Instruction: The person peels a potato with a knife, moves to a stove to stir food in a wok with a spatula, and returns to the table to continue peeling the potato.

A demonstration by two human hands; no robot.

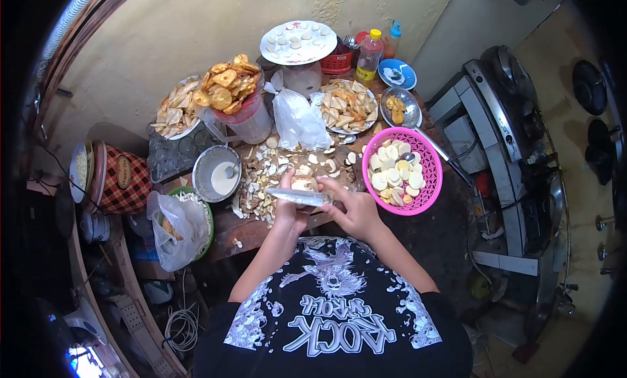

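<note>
My left hand (286,205) is closed around a pale, partly peeled tuber (304,182) with brownish skin on it. My right hand (356,211) grips a kitchen knife (295,196), its blade pointing left across the front of the tuber. Part of the tuber is hidden by the blade and fingers. Under and behind my hands, peelings and scraps (261,182) cover the wooden table (245,233). To the right of my right hand stands a pink basket (428,190) of round pale slices (395,169), with a spoon (407,157) among them.
A pot of white batter (224,180) stands left, near a plastic bag (176,231) over a green basin. Behind are a pitcher (251,126) topped with fried slices, a white bag (297,120), a plate of fried wedges (349,107) and a skimmer (408,103). A stove (486,110) stands right.
</note>
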